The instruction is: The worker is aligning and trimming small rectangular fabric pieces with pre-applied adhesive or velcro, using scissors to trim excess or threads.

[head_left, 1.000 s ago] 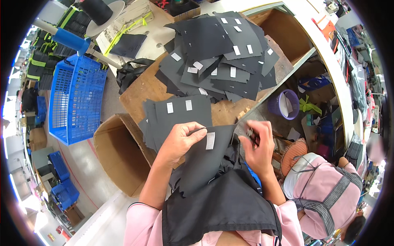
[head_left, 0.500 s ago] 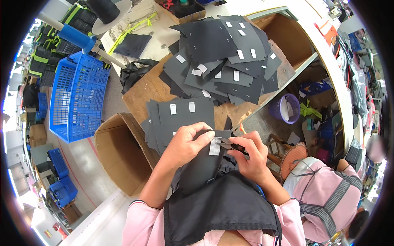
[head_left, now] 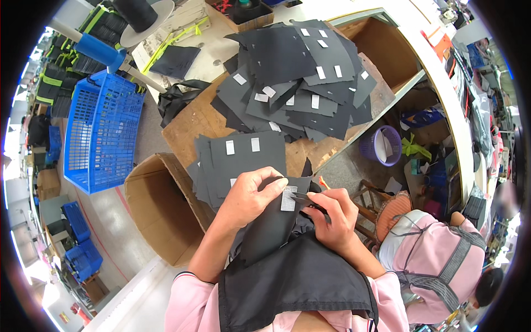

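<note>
My left hand point(head_left: 249, 200) pinches the upper edge of a dark grey fabric piece point(head_left: 270, 229), which hangs down over my lap. A white rectangular patch point(head_left: 288, 199) with a fine grid sits on that piece, just right of my left fingertips. My right hand point(head_left: 337, 218) is closed round a pair of black thread snips point(head_left: 303, 199), their blades pointing left at the patch's right edge. Just beyond my hands lies a small stack of similar pieces point(head_left: 240, 157) with white patches. A larger loose pile point(head_left: 282, 55) spreads over the wooden board point(head_left: 191, 122) behind it.
An open cardboard box point(head_left: 160, 205) stands left of my arms, with a blue plastic crate point(head_left: 102, 133) beyond it. A purple basket point(head_left: 381, 145) sits to the right under the table. Another person in pink point(head_left: 442, 257) is close on my right. A black thread cone point(head_left: 135, 14) stands at upper left.
The snips' blades have drawn down and slightly away from the patch's top edge and look closer together. My left hand keeps its pinch on the fabric piece.
</note>
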Demonstrator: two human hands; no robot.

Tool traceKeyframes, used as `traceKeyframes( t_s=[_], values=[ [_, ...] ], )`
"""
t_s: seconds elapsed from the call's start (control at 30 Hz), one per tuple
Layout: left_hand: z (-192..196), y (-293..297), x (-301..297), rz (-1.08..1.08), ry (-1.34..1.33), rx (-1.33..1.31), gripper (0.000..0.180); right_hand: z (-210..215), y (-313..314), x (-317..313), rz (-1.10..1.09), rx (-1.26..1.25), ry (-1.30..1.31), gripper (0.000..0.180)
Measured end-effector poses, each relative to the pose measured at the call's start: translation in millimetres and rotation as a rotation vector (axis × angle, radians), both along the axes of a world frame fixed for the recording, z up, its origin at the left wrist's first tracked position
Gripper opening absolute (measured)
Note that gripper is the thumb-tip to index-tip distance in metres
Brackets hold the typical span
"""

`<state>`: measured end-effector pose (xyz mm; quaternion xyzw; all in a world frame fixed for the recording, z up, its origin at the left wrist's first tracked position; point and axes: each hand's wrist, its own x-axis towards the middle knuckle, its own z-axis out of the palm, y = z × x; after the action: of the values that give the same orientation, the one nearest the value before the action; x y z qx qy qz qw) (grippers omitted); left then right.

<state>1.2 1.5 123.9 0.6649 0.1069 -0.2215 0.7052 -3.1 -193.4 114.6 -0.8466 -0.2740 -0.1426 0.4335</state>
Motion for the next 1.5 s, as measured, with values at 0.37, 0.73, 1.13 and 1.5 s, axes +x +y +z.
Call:
traceKeyframes(
  t_s=[0.37,0.73,1.13,1.5],
  values=[
    [-2,-1,-1,0.013,-0.003,0.003,0.016,-3,2,-2,-0.046,-0.002,0.0,0.028],
    [-5,-5,-2,0.038,-0.008,0.042,0.017,-6,3,-7,-0.086,0.016,0.05,0.028],
    [-9,-4,-1,0.01,-0.007,0.051,0.019,-12,4,-2,-0.055,-0.022,0.05,0.03],
    [-1,-3,8,0.178,-0.06,0.009,0.014,-24,-10,10,-0.163,0.178,0.181,0.026]
  ],
)
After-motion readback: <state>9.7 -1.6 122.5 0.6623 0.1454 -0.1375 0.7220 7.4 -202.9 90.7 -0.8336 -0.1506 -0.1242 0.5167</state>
